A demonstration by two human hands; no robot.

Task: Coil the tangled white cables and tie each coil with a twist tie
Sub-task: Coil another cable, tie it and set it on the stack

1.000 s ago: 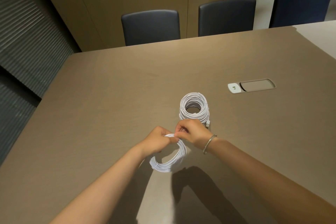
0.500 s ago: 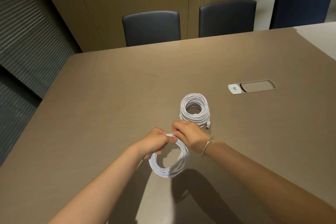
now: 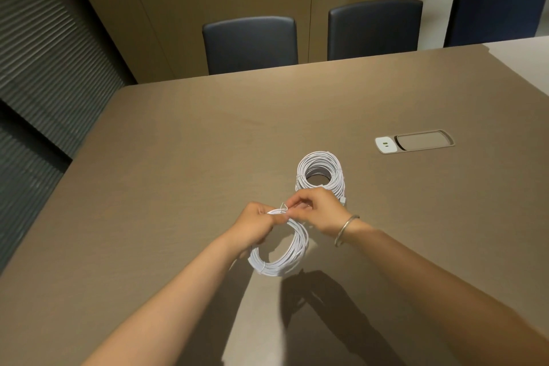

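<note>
A white cable coil (image 3: 285, 258) hangs above the table, held at its top. My left hand (image 3: 257, 224) grips the coil's upper edge. My right hand (image 3: 318, 209) pinches a thin white twist tie (image 3: 283, 206) at that same spot, its ends sticking up between my fingers. A second tie wraps the coil's lower left. Just beyond my right hand a thicker stack of coiled white cable (image 3: 320, 177) lies flat on the brown table (image 3: 178, 187), with a connector end by my right wrist.
A recessed power socket panel (image 3: 414, 140) sits in the table at the right. Three dark chairs (image 3: 251, 43) stand along the far edge. A ribbed dark wall runs along the left side.
The coil has been lifted and tilted more upright. My right hand has drawn back a little from my left, and the twist tie's ends now show between them.
</note>
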